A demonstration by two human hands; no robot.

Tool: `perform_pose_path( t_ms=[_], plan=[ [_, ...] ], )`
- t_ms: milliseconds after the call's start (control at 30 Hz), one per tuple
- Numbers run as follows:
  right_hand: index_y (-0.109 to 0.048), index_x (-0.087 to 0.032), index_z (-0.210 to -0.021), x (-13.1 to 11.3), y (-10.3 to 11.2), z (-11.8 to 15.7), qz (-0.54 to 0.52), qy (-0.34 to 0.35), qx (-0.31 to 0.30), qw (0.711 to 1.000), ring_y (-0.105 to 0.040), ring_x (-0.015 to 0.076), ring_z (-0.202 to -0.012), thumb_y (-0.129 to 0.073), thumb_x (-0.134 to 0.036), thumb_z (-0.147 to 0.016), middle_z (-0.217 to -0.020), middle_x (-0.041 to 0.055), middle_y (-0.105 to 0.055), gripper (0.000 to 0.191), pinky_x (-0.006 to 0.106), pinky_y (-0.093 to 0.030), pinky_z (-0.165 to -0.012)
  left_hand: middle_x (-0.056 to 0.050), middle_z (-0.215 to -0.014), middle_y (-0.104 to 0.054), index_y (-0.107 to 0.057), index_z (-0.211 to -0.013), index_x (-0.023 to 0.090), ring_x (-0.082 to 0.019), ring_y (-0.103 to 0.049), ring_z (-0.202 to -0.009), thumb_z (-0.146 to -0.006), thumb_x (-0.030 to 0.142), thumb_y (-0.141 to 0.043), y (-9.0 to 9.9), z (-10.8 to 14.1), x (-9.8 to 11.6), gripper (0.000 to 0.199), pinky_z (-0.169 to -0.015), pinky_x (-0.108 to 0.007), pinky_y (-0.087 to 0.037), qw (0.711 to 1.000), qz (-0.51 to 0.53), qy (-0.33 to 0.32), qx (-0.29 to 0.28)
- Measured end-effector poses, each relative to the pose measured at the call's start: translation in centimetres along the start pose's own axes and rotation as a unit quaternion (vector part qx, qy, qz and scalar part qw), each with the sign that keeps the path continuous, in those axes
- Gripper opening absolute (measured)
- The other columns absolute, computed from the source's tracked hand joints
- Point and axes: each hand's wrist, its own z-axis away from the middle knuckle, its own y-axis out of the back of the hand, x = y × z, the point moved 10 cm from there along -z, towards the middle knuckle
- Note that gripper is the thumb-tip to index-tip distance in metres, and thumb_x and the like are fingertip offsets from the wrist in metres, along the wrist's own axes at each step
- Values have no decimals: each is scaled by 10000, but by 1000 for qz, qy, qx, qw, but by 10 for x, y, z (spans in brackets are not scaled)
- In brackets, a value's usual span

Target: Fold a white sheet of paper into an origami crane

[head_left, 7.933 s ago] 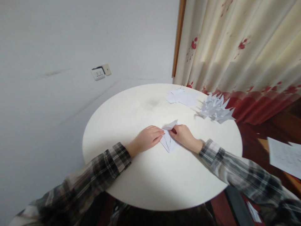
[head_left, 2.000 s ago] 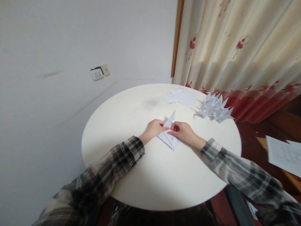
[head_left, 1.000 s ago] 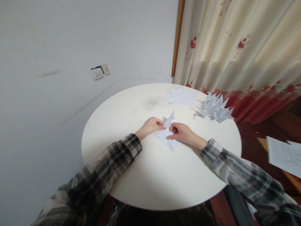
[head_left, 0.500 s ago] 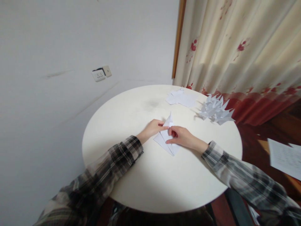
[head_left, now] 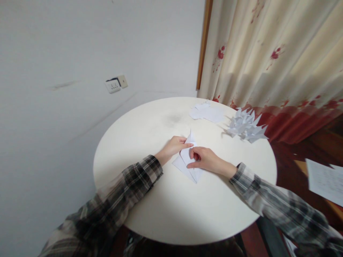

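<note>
A white sheet of folded paper (head_left: 184, 166) lies on the round white table in front of me, with a pointed tip at its far end and a wider, creased part toward me. My left hand (head_left: 175, 145) pinches the paper near its upper left side, thumb on top and the other fingers partly behind it. From the right, my right hand (head_left: 205, 159) rests on the paper with curled fingers and the thumb stretched along it. Part of the paper's right side is hidden under that hand.
Flat white paper pieces (head_left: 207, 112) lie at the table's far edge. Right of them is a cluster of pointed folded paper figures (head_left: 246, 125). The white table (head_left: 134, 142) stands by a wall with a socket (head_left: 113, 85). A curtain (head_left: 262, 53) hangs behind; written sheets (head_left: 325, 180) lie at right.
The folded paper has shifted slightly toward me and its far tip has turned a little left. My right hand has slid slightly down along it; my left hand stays nearly in place.
</note>
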Motion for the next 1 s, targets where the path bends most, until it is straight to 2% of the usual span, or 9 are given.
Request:
perform_pose_path(
  t_ms=[233,300,367,467,533,600,800,900,1000],
  plan=[
    [-513,-182,-699,-6,4,4,-56,-1,10,998,-422,87,-551,-674,-472,-687,-605,-45,-490,332,215,-300,-536,-44,-706,-657,-666,-732,92,-155,-590,-629,-589,302,-729,3,3,-3,262,-532,-221,-418,999,31,-4,36],
    [-501,-180,-675,-3,14,6,-102,-16,55,993,-410,89,-538,-592,-486,-758,-586,-38,-480,330,222,-306,-522,-41,-686,-656,-667,-734,86,-150,-590,-612,-584,314,-746,1,8,-1,283,-534,-221,-424,998,50,-5,29],
    [-500,-179,-689,5,31,9,-133,-45,141,980,-427,98,-561,-535,-471,-800,-611,-22,-497,314,229,-327,-531,-36,-664,-653,-668,-742,81,-145,-591,-595,-579,319,-761,-1,13,1,303,-538,-222,-431,997,76,-5,23],
    [-511,-181,-808,19,47,14,-168,-74,243,953,-502,121,-677,-609,-435,-736,-771,14,-565,282,243,-389,-592,-45,-699,-670,-670,-786,76,-143,-604,-608,-577,280,-774,-4,19,4,309,-568,-229,-451,993,114,-2,22],
    [-497,-188,-919,27,39,11,-214,-85,227,946,-535,130,-706,-667,-425,-678,-844,26,-589,378,253,-419,-610,-60,-743,-683,-667,-825,72,-145,-613,-622,-573,236,-778,-5,22,6,320,-587,-237,-463,992,126,0,30],
    [-475,-198,-985,31,26,7,-248,-94,184,946,-549,132,-663,-695,-412,-648,-809,14,-610,456,258,-430,-588,-73,-783,-691,-659,-869,71,-148,-621,-637,-570,193,-776,-6,23,9,343,-596,-241,-473,991,128,-4,41],
    [-460,-196,-1028,34,5,3,-325,-108,127,931,-605,152,-668,-734,-327,-601,-835,22,-659,524,277,-471,-597,-84,-857,-697,-646,-942,85,-169,-640,-725,-575,167,-768,-14,30,24,395,-634,-242,-487,990,120,-47,55],
    [-456,-192,-1020,34,6,4,-366,-116,132,914,-611,149,-632,-751,-298,-576,-783,5,-655,544,275,-480,-584,-89,-860,-695,-662,-900,78,-168,-634,-720,-578,233,-782,-17,33,23,377,-633,-238,-479,993,109,-39,39],
    [-460,-190,-1016,34,8,5,-383,-123,138,905,-614,145,-609,-765,-285,-554,-745,-6,-648,562,264,-480,-561,-97,-883,-691,-668,-912,78,-160,-629,-716,-618,312,-765,-21,35,25,388,-637,-234,-470,992,122,-35,-8]
  ],
)
